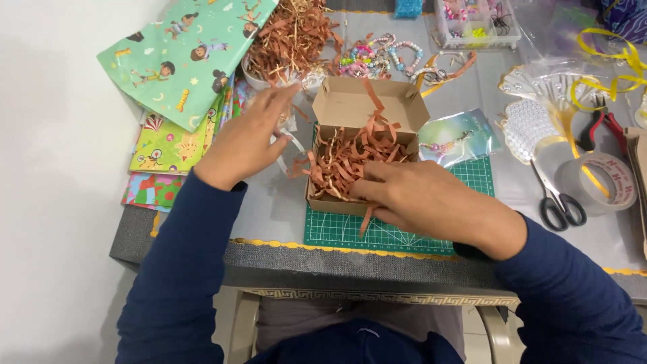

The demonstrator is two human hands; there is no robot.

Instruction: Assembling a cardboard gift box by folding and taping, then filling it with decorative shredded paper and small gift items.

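A small brown cardboard box [350, 101] with its lid flapped back sits on a green cutting mat [344, 229]. It is filled with brown shredded paper [344, 156]. My right hand [421, 195] lies palm down on the shreds at the box's near right corner, fingers pressing into them. My left hand [246, 138] hovers left of the box, fingers spread and reaching toward a bowl heaped with more brown shreds [290, 37]. It holds nothing that I can see.
Patterned wrapping-paper sheets [178, 57] lie at the left. Bead bracelets [377, 57] and a bead organiser [475, 20] sit at the back. A packaged bracelet [458, 138], scissors [556, 199], a tape roll [603, 182], pliers [600, 125] and yellow ribbon [606, 64] lie to the right.
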